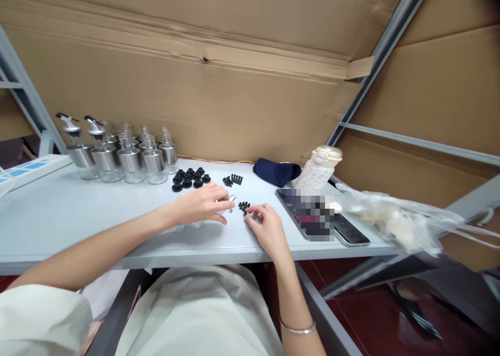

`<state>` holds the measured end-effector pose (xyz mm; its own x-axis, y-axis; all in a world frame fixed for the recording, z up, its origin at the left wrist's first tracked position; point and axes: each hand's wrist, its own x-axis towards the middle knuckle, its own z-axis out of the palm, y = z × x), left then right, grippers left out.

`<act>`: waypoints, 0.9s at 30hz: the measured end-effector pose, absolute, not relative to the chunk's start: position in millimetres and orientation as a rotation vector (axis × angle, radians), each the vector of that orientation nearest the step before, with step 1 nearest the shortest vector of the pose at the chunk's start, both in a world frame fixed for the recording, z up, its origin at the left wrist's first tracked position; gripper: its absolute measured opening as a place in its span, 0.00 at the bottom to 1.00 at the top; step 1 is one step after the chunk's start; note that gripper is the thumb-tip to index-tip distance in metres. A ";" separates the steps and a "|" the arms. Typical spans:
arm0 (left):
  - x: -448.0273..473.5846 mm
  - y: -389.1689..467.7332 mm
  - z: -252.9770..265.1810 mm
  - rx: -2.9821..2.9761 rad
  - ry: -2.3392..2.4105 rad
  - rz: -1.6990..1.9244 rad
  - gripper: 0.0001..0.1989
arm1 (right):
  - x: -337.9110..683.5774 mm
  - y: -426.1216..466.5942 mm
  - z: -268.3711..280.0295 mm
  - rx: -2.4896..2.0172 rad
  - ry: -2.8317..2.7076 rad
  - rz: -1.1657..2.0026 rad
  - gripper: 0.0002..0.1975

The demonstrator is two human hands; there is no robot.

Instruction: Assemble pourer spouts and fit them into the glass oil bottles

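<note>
A small, shiny, silvery piece point(232, 198) is held over the tabletop point(42, 220) by the left grip point(207, 202), while tiny black pieces point(245, 205) just right are reached by the narrow right grip point(267, 224), its hold unclear.

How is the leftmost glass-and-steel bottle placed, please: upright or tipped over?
Upright: the bottle has its base on the grey tabletop, black-and-white pourer uppermost.
</note>
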<state>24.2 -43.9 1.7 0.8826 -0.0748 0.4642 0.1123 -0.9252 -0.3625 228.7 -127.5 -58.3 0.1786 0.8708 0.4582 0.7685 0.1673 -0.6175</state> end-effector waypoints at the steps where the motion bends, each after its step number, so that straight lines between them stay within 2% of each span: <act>1: 23.5 -44.1 0.3 -2.643 -0.002 -0.730 0.13 | 228.6 -127.6 -58.4 -1.612 -1.609 0.143 0.07; 5: 22.6 -49.1 -1.3 -2.602 0.048 -0.887 0.16 | 230.7 -129.0 -57.3 -1.574 -1.635 0.106 0.04; 10: 24.4 -52.5 -6.2 -2.631 0.050 -0.855 0.17 | 226.4 -129.8 -52.6 -1.455 -1.522 0.226 0.02; 15: 24.8 -50.8 -11.9 -2.644 0.075 -0.897 0.16 | 201.3 -128.3 -48.4 -1.124 -1.242 0.500 0.06; 21: 24.1 -50.6 -10.6 -2.645 0.087 -0.934 0.15 | 190.0 -133.2 -47.9 -0.912 -1.079 0.533 0.05; 27: 25.3 -52.5 -9.9 -2.642 0.069 -0.910 0.15 | 191.0 -135.0 -49.2 -0.823 -0.948 0.565 0.10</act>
<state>25.3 -52.5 -9.9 0.7931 -0.1562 0.5887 0.0651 -0.9393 -0.3370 191.0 -135.0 -49.2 0.4813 0.7349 0.4777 -0.0708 0.5758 -0.8145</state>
